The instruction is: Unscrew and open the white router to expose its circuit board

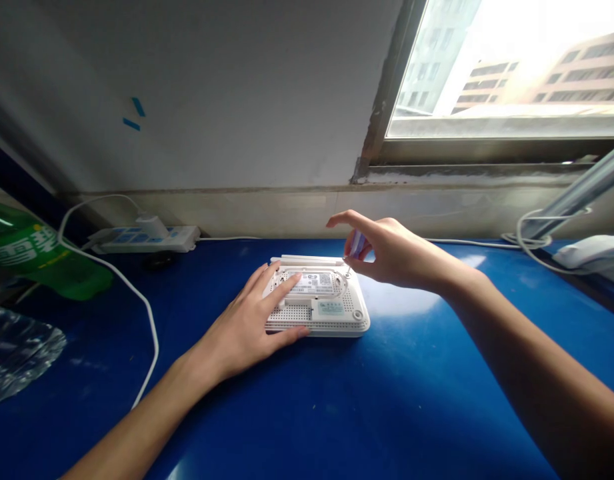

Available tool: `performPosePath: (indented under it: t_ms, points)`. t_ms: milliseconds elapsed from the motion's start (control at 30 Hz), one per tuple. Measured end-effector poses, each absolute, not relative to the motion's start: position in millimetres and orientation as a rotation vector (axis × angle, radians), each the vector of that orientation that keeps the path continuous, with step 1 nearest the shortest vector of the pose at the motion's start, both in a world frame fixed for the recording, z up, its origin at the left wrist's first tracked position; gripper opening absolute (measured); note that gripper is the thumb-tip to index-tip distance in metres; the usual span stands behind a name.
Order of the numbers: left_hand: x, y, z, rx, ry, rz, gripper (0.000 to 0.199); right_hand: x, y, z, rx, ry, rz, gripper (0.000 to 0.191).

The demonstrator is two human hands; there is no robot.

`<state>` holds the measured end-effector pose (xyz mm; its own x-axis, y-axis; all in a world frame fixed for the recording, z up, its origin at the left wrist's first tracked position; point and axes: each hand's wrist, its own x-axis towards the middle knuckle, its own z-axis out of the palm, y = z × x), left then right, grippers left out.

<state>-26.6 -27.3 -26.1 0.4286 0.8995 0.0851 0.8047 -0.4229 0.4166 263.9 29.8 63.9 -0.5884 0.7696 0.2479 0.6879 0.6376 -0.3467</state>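
Observation:
A white router-like box (337, 320) with vent holes and printed labels lies on the blue table, its labelled side up. My left hand (254, 313) rests spread over the box's left part, fingers flat on it. Above the far right corner, my right hand (381, 250) grips a small screwdriver with a translucent purple handle (357, 244). Its thin shaft points down at the round recess in that corner, and the tip looks to be in or at it. A second round recess shows at the near right corner.
On the left stand a green bottle (41, 260) and a clear plastic bottle (21, 350). Behind them lies a power strip (181, 239) with a plug and a white cable (149, 313). A metal pole (577, 190) rises at the right, near the window.

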Motion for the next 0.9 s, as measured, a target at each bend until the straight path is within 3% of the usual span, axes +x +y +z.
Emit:
performPosePath:
  t_ms: [400,567,767,900]
  points:
    - [-26.6,-27.8,-24.6,2.367,1.469,0.399,0.087,267.5,29.8,68.4,-1.149,-2.437,0.278,0.056]
    - [-26.3,-27.0,-25.4,2.376,1.466,0.412,0.085,263.4,32.7,62.6,-1.195,-2.504,0.326,0.038]
    - [-26.3,-26.7,-25.1,2.362,1.481,0.378,0.087,261.0,34.8,59.9,-1.387,-2.448,0.074,0.026]
    - [-25.8,-26.6,-25.0,2.361,1.488,0.346,0.088,259.0,33.3,57.8,-1.42,-2.394,0.149,0.016]
